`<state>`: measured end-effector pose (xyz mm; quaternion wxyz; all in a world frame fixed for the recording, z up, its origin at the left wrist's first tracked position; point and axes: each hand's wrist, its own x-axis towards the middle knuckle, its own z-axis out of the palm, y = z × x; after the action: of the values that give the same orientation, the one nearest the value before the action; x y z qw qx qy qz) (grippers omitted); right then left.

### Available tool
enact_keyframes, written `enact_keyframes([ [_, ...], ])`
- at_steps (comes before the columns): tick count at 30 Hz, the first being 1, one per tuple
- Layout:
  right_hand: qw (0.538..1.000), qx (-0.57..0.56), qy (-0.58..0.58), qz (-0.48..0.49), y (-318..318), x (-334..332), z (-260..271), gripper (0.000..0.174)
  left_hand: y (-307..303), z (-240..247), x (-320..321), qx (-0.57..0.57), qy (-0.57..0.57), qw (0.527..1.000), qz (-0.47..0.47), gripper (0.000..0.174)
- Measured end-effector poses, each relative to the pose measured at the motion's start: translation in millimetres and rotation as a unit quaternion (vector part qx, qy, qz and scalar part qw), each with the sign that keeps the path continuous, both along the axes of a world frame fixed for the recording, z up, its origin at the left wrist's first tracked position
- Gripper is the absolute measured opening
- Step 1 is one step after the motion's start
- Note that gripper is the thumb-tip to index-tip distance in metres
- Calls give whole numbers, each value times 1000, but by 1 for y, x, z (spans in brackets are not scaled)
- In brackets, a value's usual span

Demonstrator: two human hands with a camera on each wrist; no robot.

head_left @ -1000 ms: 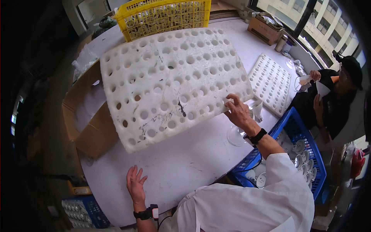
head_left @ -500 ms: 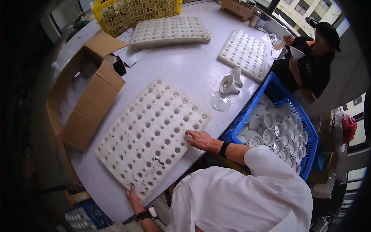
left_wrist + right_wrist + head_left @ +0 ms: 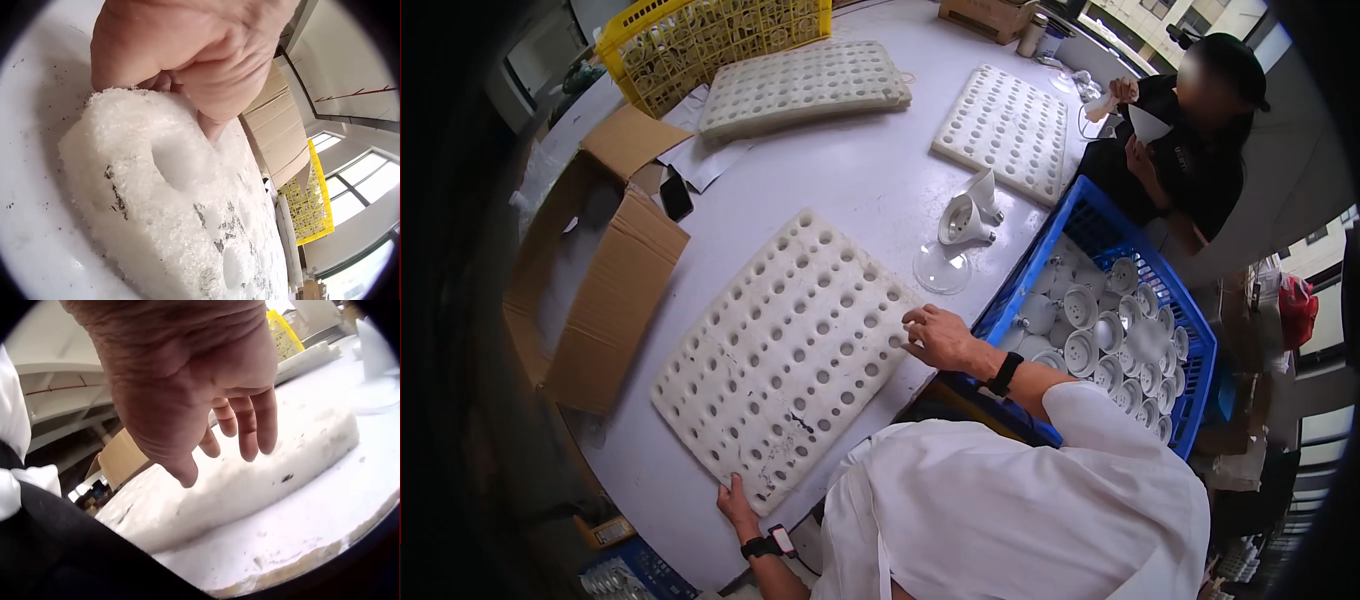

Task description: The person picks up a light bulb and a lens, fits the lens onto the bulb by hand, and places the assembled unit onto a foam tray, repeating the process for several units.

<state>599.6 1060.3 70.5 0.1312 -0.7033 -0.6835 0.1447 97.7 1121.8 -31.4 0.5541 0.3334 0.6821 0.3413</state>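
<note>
A white foam board (image 3: 762,345) with rows of round holes lies flat on the table, turned at an angle. At its near left corner the left hand (image 3: 740,508) grips the edge; in the left wrist view that hand (image 3: 187,56) has its thumb on the top face beside a hole of the board (image 3: 134,219), fingers partly hidden beyond the edge. By the right-hand corner is the right hand (image 3: 942,340). In the right wrist view its relaxed, slightly bent fingers hang at the board's edge (image 3: 250,490), the right hand (image 3: 200,378) holding nothing; contact is unclear.
Beyond the board stand white lamp housings (image 3: 962,220) and a clear disc (image 3: 942,270). A blue crate (image 3: 1197,372) of housings is at right, an open carton (image 3: 615,310) at left. Farther back are foam boards (image 3: 1000,135), a yellow crate (image 3: 720,45) and a seated person (image 3: 1200,160).
The large board has come down from its raised position onto the table. The left hand, earlier off it, has taken its near corner. The right hand has loosened from the edge.
</note>
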Motion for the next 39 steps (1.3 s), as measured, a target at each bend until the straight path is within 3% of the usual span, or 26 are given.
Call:
enact_keyframes([
  [2, 991, 63, -70, -96, -1, 55, 10, 18, 6, -1, 2, 17, 21, 1000, 6, 27],
  [4, 965, 94, -87, -228, -4, 116, 5, 15, 12, -1, 0, 55, 182, 980, -56, 25],
  [5, 954, 37, -104, -279, -3, 138, 16, 20, 14, 9, 5, 61, 254, 962, -81, 24],
  [7, 936, -20, -73, -343, 2, 184, 5, 36, 19, 9, 5, 74, 288, 950, -93, 24],
  [11, 955, -52, -17, -291, 16, 235, -27, 52, 22, -2, 3, 105, 298, 945, -83, 26],
  [18, 948, -148, 23, -281, 40, 232, -34, 56, 16, 9, 16, 63, 380, 918, -92, 26],
  [20, 954, -136, 14, -268, 44, 232, -42, 50, 14, 9, 16, 49, 408, 906, -102, 27],
  [22, 940, -139, -16, -312, 50, 232, -53, 44, 11, 6, 16, 58, 366, 924, -91, 27],
  [24, 961, -84, 18, -264, 50, 232, -55, 38, 11, 19, 23, 36, 366, 927, -79, 29],
  [28, 964, -91, -5, -249, 52, 228, -50, 36, 11, 31, 28, -2, 348, 932, -103, 32],
  [32, 965, -10, 12, -263, 55, 218, -38, 36, 10, 16, 12, -48, 340, 932, -117, 37],
  [34, 964, 6, 28, -264, 57, 188, -19, 36, 9, 5, 7, 36, 180, 982, -54, 45],
  [36, 949, 144, 211, -185, 56, 169, -12, 37, 9, 27, 19, 15, 447, 892, -68, 51],
  [37, 934, 96, 284, -193, 57, 143, 8, 38, 18, 40, 34, 24, 436, 896, -82, 51],
  [38, 911, 48, 357, -200, 58, 112, 26, 40, 24, 55, 51, 75, 373, 921, -90, 39],
  [39, 919, 71, 354, -162, 59, 92, 25, 42, 26, 69, 67, 122, 307, 939, -93, 29],
])
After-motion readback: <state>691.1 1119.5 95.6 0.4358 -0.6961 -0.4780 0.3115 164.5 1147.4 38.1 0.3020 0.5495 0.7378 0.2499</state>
